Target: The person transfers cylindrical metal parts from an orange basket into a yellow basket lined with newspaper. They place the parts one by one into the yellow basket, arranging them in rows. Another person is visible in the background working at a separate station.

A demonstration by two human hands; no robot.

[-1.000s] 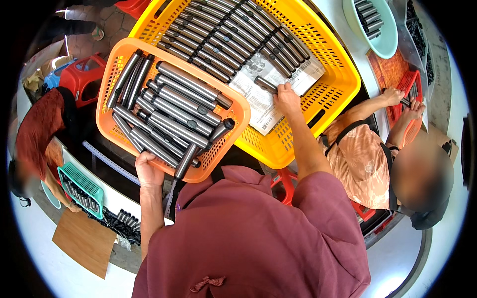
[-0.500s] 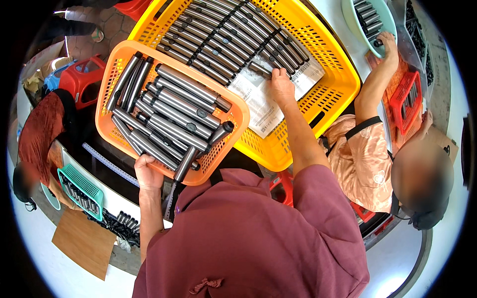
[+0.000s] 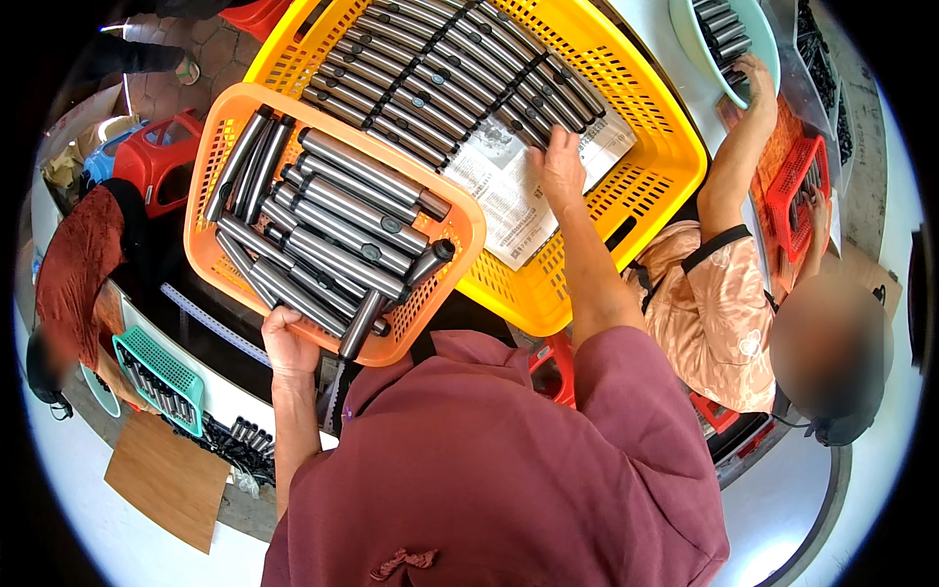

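My right hand (image 3: 561, 168) is inside the yellow basket (image 3: 675, 161), its fingers closed around the near end of a silver metal tube with black ends (image 3: 523, 127). That tube lies beside a neat row of similar tubes (image 3: 430, 83), on a printed paper sheet (image 3: 509, 210). With my left hand (image 3: 290, 342) I grip the near rim of the orange basket (image 3: 460, 225), fingers curled over its edge. Loose metal tubes (image 3: 347, 220) fill this basket in several directions, one leaning against its near rim. The orange basket overlaps the yellow one's left corner.
On the right, a co-worker's hand (image 3: 753, 76) reaches into a pale green basin (image 3: 690, 34) of tubes; a red basket (image 3: 782, 196) is beside them. At left are another person (image 3: 78, 264), a red stool (image 3: 161, 161) and a green basket (image 3: 186, 367) of tubes.
My right hand has shifted slightly, and the tube at it now lies in line with the row instead of crossways. The co-worker's hand moved at the basin. My left hand stays put.
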